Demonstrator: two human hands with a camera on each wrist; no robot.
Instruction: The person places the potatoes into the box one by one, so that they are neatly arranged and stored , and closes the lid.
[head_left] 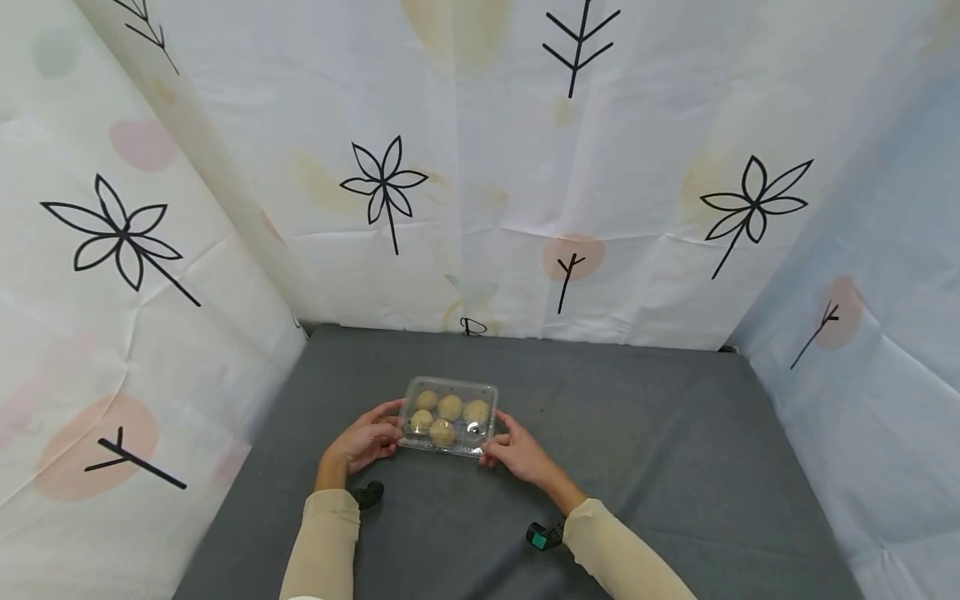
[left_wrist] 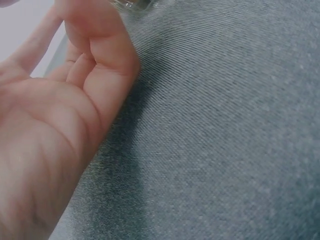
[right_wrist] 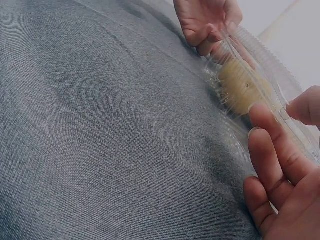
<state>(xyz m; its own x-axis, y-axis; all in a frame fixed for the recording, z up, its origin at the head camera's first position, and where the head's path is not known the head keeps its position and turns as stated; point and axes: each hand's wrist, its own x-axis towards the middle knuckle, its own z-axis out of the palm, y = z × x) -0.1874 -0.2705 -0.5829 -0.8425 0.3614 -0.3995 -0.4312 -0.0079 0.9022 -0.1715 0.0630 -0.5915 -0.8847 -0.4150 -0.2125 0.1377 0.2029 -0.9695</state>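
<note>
A clear plastic clamshell box (head_left: 467, 388) with several round, pale yellow balls (head_left: 450, 407) inside lies near the middle of the table, its lid down. My left hand (head_left: 367, 439) grips the box's left side with bent fingers; the left wrist view shows mostly the palm (left_wrist: 45, 125), with only a bit of the box at the top edge. At the right front corner, my right hand (head_left: 521, 454) pinches the rim between thumb and fingers. In the right wrist view one yellow ball (right_wrist: 242, 87) shows through the ridged plastic wall, thumb above and fingers below the rim.
Dark grey cloth (head_left: 637, 433) covers the table. White curtains (head_left: 495, 167) printed with leaves and twigs hang behind it and on both sides. A black wrist device (head_left: 545, 536) sits on the right wrist, another (head_left: 367, 495) on the left.
</note>
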